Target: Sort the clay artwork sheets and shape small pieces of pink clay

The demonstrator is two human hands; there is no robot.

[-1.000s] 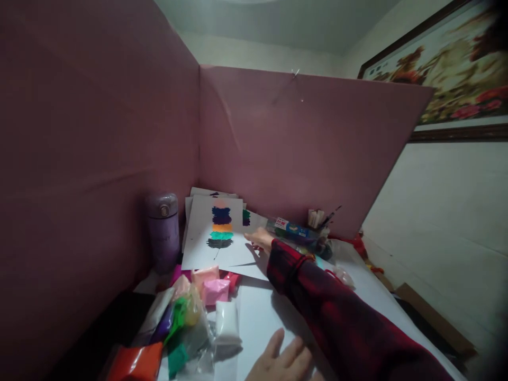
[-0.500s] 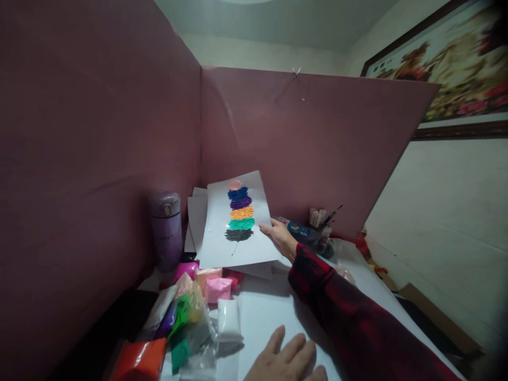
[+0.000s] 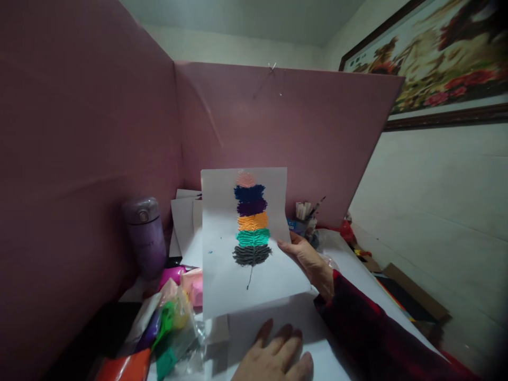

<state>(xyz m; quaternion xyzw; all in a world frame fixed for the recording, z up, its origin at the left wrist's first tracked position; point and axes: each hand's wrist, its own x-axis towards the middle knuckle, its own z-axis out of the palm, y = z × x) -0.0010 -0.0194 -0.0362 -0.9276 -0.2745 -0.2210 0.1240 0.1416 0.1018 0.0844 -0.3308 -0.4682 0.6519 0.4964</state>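
Note:
My right hand [image 3: 311,264], in a dark red plaid sleeve, grips the right edge of a white sheet [image 3: 220,286], thumb on its front. The sheet is tilted up above the table and bears a column of textured bands [image 3: 253,222]: pink at the top, then blue, purple, orange, green and dark grey, with a thin stem line below. Below the sheet, my left hand [image 3: 275,352] rests on white paper with its fingers spread, holding nothing.
Bags of coloured clay [image 3: 169,323] and an orange packet [image 3: 127,366] lie at the left. A purple bottle [image 3: 146,241] stands behind them. Other papers [image 3: 184,217] lean by the pink partition [image 3: 238,116]. A holder with white sticks [image 3: 304,211] and brushes is at the back right.
The sheet in my right hand has come nearer and lower, looks more upright, and now covers the white packet and part of the pink ones. The view has shifted right. My left hand stays open.

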